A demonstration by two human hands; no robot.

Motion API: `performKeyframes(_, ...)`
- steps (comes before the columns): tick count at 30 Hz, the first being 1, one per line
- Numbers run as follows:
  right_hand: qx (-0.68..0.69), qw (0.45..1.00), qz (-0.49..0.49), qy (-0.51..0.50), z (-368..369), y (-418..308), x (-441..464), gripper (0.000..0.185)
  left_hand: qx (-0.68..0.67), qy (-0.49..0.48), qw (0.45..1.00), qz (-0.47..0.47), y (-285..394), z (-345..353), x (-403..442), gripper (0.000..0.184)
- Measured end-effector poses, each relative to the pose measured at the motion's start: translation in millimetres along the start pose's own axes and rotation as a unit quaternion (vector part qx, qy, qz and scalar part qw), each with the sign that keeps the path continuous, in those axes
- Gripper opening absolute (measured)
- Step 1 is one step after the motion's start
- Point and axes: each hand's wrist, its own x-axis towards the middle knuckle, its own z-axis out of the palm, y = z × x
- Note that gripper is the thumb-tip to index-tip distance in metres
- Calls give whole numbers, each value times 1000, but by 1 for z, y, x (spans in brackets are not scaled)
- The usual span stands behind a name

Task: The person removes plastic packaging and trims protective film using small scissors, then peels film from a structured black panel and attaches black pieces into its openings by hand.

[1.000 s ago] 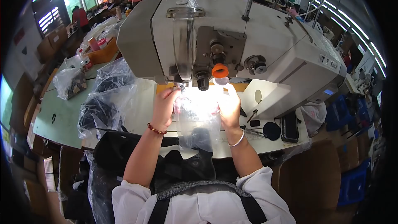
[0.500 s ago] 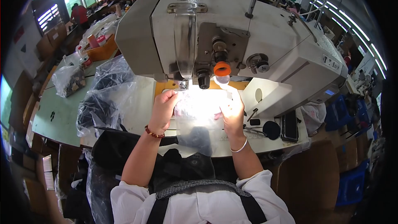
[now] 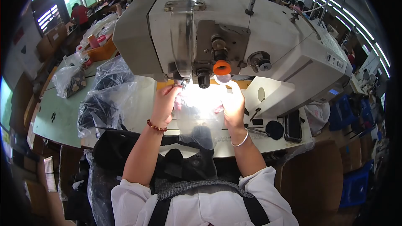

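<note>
Both hands hold a clear plastic sheet (image 3: 194, 122) in front of the needle area of a large sewing machine (image 3: 130, 42). My left hand (image 3: 164, 104), with a beaded bracelet above it, pinches the sheet's far left corner beside the needle area. On the sheet's right side, my right hand (image 3: 233, 106) has its thumb on the plastic and its fingers closed around the edge. The lamp glare washes out the middle of the sheet and part of the right fingers. The sheet's near end hangs over black fabric (image 3: 173, 163) at the table edge.
Left of the machine lie plastic-wrapped dark pieces (image 3: 100, 109) and a small clear bag (image 3: 69, 79). Thread spools (image 3: 101, 40) stand in an orange tray. To the right are a round black disc (image 3: 274, 130) and a black box (image 3: 292, 126). Other people work in the background.
Both hands have moved slightly forward toward the machine, carrying the plastic sheet with them. More of the pale table edge now shows below the sheet.
</note>
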Motion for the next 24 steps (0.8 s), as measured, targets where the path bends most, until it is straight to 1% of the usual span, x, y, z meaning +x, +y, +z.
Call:
performKeyframes(3,3,1000,3,-17,-5,6,0,27,-5,-15,1000,-1,-4,-5,4,19)
performKeyframes(4,44,999,12,-6,-5,11,-3,28,-7,-23,1000,-1,-6,-6,3,20)
performKeyframes(6,126,992,29,14,-5,19,-10,30,-36,5,999,1,-6,0,-7,24)
performKeyframes(7,151,985,78,11,-6,18,-16,31,-51,20,998,2,-4,4,-14,26)
performKeyframes(9,200,964,173,4,-13,14,-35,34,-38,4,999,8,1,10,-34,29)
performKeyframes(10,179,965,188,-30,-18,13,-45,33,-30,-4,999,12,2,11,-44,30)
performKeyframes(12,136,962,218,-96,-28,10,-65,31,16,-35,999,8,2,9,-65,28)
performKeyframes(15,25,968,215,-126,-34,7,-90,26,61,-63,996,-4,-13,4,-95,27)
performKeyframes(16,12,968,232,-95,-27,-1,-96,18,63,-69,996,-14,-19,3,-107,26)
performKeyframes(17,17,968,232,-94,-28,-2,-105,16,64,-78,995,-26,-24,2,-117,25)
performKeyframes(18,21,968,230,-97,-29,-3,-109,14,94,-80,991,-60,-26,-5,-122,19)
performKeyframes(19,27,969,226,-102,-29,-4,-111,12,97,-68,991,-65,-29,-9,-124,17)
performKeyframes(21,-9,970,221,-102,-27,-4,-113,8,103,-45,991,-74,-36,-16,-128,14)
performKeyframes(23,-26,967,226,-116,-28,-1,-115,8,98,-46,993,-46,-38,-24,-131,14)
performKeyframes(24,-11,967,222,-122,-27,1,-116,8,96,-46,994,-32,-39,-26,-133,14)
